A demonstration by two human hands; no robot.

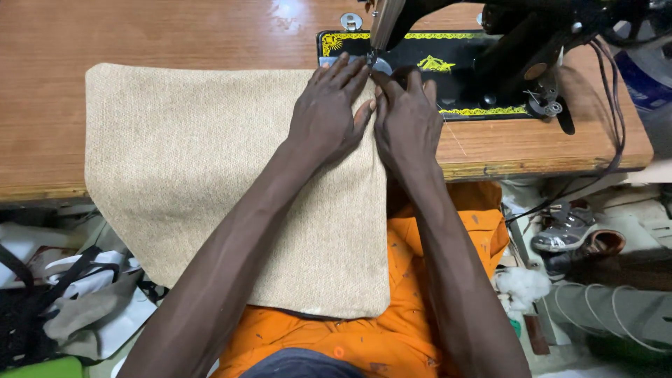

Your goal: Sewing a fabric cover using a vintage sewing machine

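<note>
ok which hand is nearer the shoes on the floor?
Right. The right hand sits on the right edge of the beige fabric, on the side where the shoes lie below the table; the left hand lies flat on the fabric, farther away.

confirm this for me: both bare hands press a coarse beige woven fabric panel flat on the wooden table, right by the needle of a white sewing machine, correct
Not quite: the sewing machine is black with yellow decoration, not white, as the head view shows. Both the left hand and right hand do press the beige woven fabric panel on the wooden table.
</note>
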